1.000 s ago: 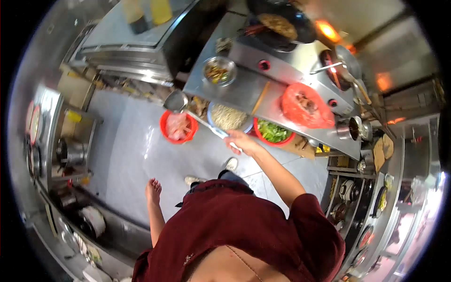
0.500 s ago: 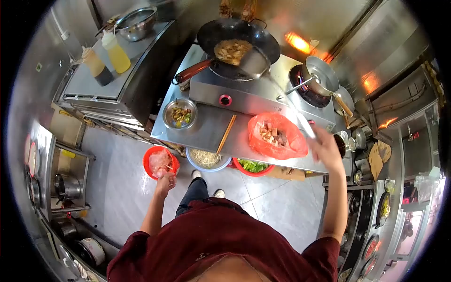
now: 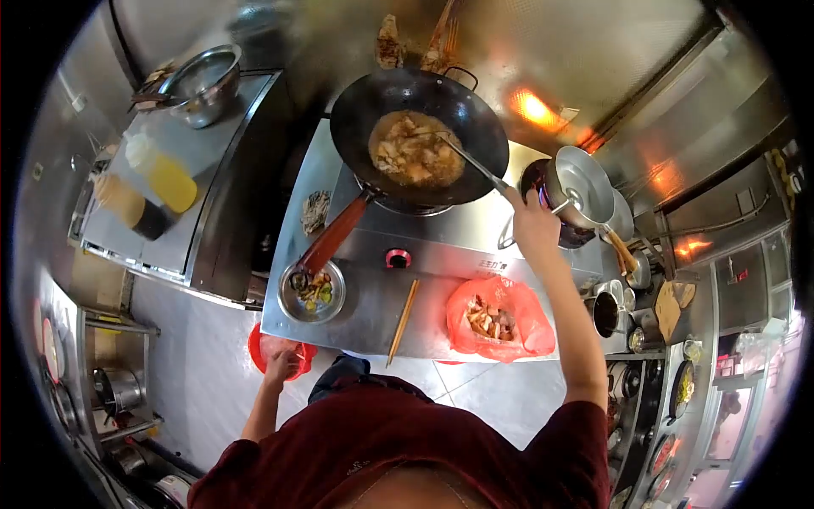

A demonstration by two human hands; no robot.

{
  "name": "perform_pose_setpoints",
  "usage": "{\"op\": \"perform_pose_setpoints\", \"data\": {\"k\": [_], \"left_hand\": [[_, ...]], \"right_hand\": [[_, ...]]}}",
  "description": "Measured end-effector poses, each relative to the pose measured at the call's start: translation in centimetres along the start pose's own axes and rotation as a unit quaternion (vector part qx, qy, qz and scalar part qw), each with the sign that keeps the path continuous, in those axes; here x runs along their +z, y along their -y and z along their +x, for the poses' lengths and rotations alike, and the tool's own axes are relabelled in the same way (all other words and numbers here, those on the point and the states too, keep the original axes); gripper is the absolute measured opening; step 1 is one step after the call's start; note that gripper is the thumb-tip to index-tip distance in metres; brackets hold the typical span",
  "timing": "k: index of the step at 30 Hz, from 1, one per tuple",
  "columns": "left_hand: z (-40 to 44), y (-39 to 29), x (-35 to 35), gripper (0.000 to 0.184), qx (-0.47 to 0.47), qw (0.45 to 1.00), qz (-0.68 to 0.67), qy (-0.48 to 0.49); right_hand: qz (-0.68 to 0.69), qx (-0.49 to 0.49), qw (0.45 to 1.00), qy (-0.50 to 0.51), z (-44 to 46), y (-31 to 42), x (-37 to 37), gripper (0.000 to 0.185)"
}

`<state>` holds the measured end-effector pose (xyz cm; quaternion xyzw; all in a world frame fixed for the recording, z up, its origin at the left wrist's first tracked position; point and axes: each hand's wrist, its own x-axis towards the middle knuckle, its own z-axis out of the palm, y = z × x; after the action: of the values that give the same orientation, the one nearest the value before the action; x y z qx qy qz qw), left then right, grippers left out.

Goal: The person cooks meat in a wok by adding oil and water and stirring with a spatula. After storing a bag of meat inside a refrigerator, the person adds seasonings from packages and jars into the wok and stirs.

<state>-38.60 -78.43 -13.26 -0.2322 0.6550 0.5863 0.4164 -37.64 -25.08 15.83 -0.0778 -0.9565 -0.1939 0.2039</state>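
My right hand is wrapped round the handle of a long metal ladle, whose far end dips into the brown food and liquid in a black wok. The wok sits on the stove, its wooden handle reaching over a metal bowl of chopped ingredients. Low on the left, my left hand is at a red basin; its fingers are too small and partly hidden to tell what they hold, if anything.
Chopsticks and a red plastic bag of chopped meat lie on the steel counter. A metal pot sits on the right burner. Two squeeze bottles and a steel bowl stand on the left cabinet.
The ladle has swung from over the floor basins up and into the wok. My left hand has come to the red basin. The view has shifted toward the stove.
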Motion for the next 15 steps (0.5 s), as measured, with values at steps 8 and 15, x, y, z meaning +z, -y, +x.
{"op": "perform_pose_setpoints", "data": {"k": [8, 15], "left_hand": [[2.9, 2.1, -6.0, 0.026, -0.095, 0.987, 0.086, -0.101], [2.7, 4.3, -4.9, 0.028, -0.046, 0.992, 0.057, -0.102]], "right_hand": [[-0.001, 0.037, 0.999, 0.022, 0.0, 1.0, -0.2, 0.042], [0.046, 0.1, 0.994, -0.023, -2.3, -4.5, 2.9, 0.045]]}}
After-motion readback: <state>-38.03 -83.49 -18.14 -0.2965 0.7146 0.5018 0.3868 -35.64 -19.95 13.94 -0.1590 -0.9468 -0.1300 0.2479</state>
